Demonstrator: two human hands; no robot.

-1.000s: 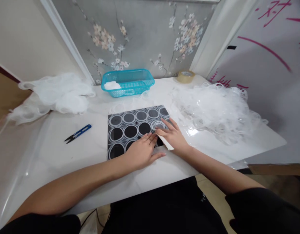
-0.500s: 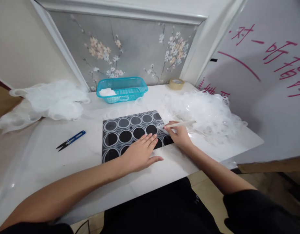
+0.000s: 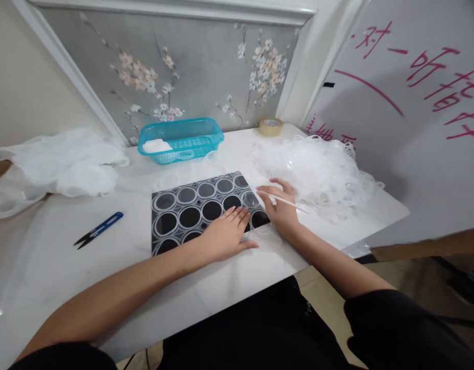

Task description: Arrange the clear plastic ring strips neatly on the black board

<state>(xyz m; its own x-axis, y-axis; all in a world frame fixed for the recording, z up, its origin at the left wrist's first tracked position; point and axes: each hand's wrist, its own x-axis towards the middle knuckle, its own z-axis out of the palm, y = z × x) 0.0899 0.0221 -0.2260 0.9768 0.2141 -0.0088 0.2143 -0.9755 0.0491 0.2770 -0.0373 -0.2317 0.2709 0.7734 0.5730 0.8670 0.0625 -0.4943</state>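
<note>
My left hand (image 3: 230,231) lies flat, fingers stretched, on a black sheet (image 3: 200,197) patterned with rows of grey-ringed circles. It covers part of the lower rows. My right hand (image 3: 282,208) is just beyond the sheet's right edge, its fingers closed on a thin white stick (image 3: 285,199) that slants down to the right. A clear round piece (image 3: 250,200) sits over a ring near that edge. Beside the right hand spreads a heap of translucent white rings (image 3: 306,164).
A blue plastic basket (image 3: 181,154) holding something white stands at the back, with a tape roll (image 3: 270,127) to its right. Blue-handled thread snips (image 3: 99,229) lie on the left of the white table (image 3: 137,303). More translucent white material (image 3: 71,159) is piled at the far left.
My right hand has drawn back slightly off the sheet, and the stick has swung from rising rightward to slanting down rightward. My left hand stays on the sheet. The view has shifted a little.
</note>
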